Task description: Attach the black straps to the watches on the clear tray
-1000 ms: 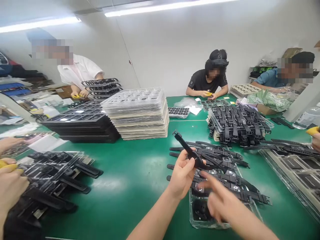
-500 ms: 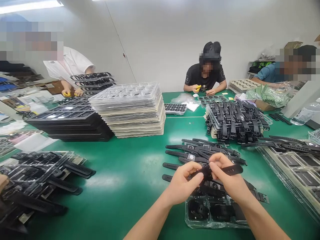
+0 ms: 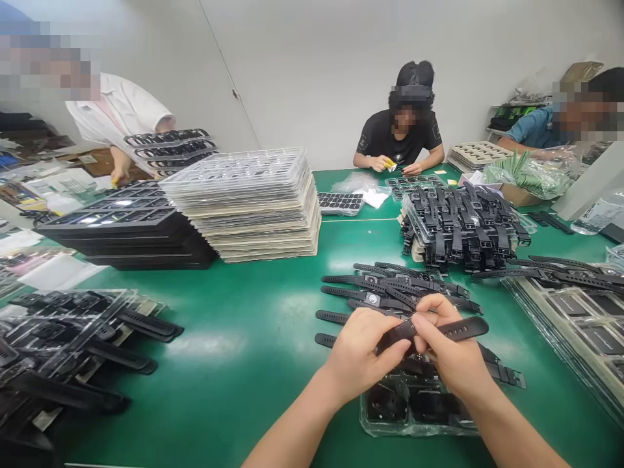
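Got my left fingers (image 3: 398, 353) and right fingers (image 3: 428, 330) both clamped on a black watch strap (image 3: 468, 329), holey end poking out right. It's up over the near clear tray (image 3: 390, 429) and loose watches (image 3: 373, 299), right of centre on the green surface (image 3: 244, 364).

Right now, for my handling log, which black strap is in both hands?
The strap raised between the left hand and right hand, its holed end pointing right. The piled straps lie lower, over the tray.
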Demonstrator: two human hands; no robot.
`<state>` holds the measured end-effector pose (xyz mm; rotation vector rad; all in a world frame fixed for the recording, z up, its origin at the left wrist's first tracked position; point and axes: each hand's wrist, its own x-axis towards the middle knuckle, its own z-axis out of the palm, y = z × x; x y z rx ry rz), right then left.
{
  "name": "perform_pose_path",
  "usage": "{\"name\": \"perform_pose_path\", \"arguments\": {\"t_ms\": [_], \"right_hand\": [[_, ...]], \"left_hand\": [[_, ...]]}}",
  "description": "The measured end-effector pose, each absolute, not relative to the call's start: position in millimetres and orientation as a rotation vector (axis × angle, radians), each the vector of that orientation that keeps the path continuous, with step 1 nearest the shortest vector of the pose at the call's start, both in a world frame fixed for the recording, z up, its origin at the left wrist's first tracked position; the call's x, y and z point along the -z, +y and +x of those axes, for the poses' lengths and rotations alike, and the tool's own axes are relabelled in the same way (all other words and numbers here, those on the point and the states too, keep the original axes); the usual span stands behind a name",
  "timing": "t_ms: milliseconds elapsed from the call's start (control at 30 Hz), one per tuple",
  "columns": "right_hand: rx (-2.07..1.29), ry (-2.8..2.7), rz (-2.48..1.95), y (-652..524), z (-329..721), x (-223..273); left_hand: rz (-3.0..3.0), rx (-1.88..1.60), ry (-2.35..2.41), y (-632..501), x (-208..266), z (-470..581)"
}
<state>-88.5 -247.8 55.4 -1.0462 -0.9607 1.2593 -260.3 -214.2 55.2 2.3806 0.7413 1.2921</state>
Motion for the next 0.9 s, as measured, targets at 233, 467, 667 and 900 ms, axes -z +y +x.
{"name": "perform_pose_path", "arguments": {"t_ms": [233,467,667,900], "right_hand": [[-1.238,-0.924,-1.084,-244.7,-82.0,-54.6],[-1.371,-1.165,-1.020,-257.6,-86.6,-58.5],[-1.071,-1.334,-1.196,-257.8,-83.6,-50.0],[-0.977,-1.261,-1.273,-248.9,-96.6,-38.4]], "left_hand": [[2.329,-1.261,0.782,-217.8,-56.9,-261.9],[1.664,-1.089,0.831,-223.5,-56.1,-257.3],[1.109,-1.101,0.600,-221.3,-51.6,-255.4],[1.222,-1.128,0.499,-228.0,-52.2,-248.0]]}}
